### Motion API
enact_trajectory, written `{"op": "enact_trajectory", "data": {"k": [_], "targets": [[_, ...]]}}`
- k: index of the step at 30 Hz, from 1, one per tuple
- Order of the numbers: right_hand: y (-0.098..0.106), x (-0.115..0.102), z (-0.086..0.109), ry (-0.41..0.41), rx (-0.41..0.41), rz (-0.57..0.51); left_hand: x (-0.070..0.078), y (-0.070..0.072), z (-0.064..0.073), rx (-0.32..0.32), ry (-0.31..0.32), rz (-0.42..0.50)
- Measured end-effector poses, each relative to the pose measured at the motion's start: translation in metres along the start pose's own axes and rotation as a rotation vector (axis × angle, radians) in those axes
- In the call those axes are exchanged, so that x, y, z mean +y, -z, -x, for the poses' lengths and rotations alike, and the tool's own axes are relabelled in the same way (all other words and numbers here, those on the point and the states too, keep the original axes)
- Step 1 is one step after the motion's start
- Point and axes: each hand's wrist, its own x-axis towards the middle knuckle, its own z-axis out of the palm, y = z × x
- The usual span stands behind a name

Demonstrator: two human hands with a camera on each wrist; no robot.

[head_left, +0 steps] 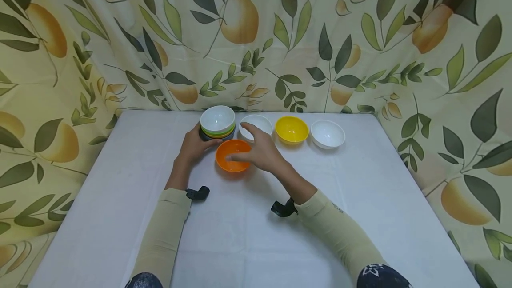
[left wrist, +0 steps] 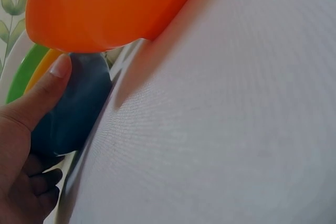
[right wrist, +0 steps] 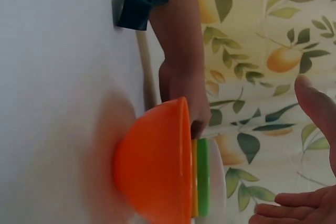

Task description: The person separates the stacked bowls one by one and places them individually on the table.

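Note:
My left hand point(head_left: 193, 143) grips a stack of nested bowls from its left side. A white bowl point(head_left: 218, 119) tops that stack, with green and yellow rims under it and a dark blue bowl point(left wrist: 79, 103) at the bottom. In the left wrist view, the thumb point(left wrist: 50, 85) lies against the blue bowl's side. An orange bowl point(head_left: 232, 163) stands upright on the table just in front of the stack. Over its right side hovers my right hand point(head_left: 262, 149), thumb and fingers spread and holding nothing. Its fingers partly cover a second white bowl point(head_left: 260, 123) behind.
Right of the second white bowl, a yellow bowl point(head_left: 292, 130) and another white bowl point(head_left: 328, 134) stand in a row along the back of the table. A white cloth covers the table point(head_left: 248, 234). Behind it hangs a fruit-patterned curtain point(head_left: 280, 57).

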Motion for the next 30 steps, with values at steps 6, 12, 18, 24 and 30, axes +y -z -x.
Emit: {"op": "enact_trajectory", "data": {"k": [6,12,18,24,30], "targets": [[0.001,-0.012,-0.018,0.039,0.036,0.031,0.000,-0.001,0.000,-0.006,-0.020,-0.012],[0.002,-0.026,-0.044,0.044,0.049,0.098,0.001,0.002,-0.001,0.002,-0.025,-0.038],[-0.006,-0.030,-0.070,0.026,0.034,0.136,0.001,0.004,0.001,0.000,-0.029,-0.035],[-0.017,-0.021,-0.093,-0.020,-0.025,0.159,0.000,0.004,0.001,-0.002,-0.016,-0.019],[-0.022,-0.013,-0.104,-0.028,-0.078,0.152,0.000,0.003,0.002,-0.003,-0.030,-0.004]]}}
